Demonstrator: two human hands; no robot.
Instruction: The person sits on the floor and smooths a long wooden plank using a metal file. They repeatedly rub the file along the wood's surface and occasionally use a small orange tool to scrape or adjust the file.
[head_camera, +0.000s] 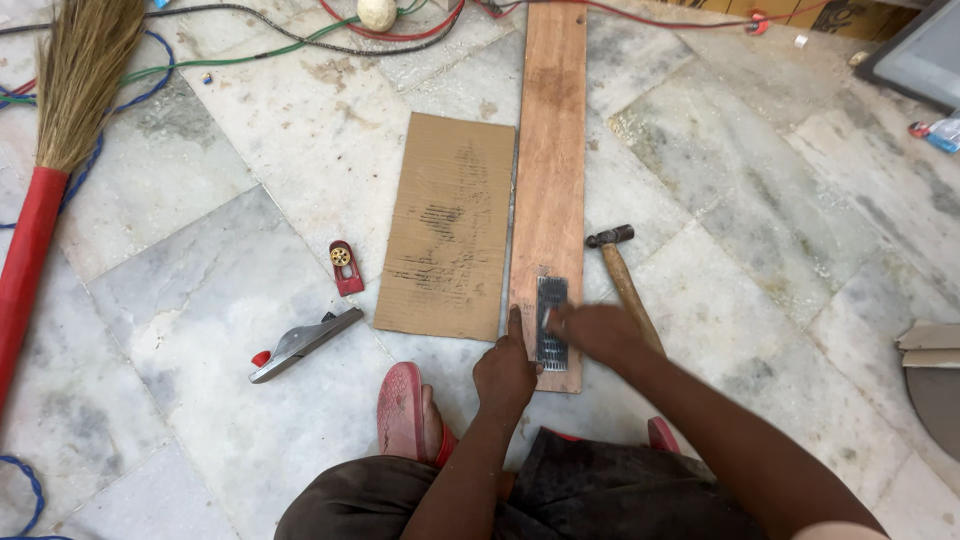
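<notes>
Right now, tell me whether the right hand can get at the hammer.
Probably yes. The right hand rests on the metal blade on the plank, and the hammer lies on the floor just beside it, with nothing between them.

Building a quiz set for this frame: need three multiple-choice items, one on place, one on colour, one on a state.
1. Where does the hammer lie?
A. right of the plank
B. on the cardboard
C. by the broom
2. The broom's handle is
A. blue
B. red
C. yellow
3. The metal blade is
A. lifted in the air
B. flat on the plank
C. on bare floor

A: its head rests on the floor by the plank's right edge.
B: red below the bristles.
B: it lies flat on the plank between the left hand and right hand.
</notes>
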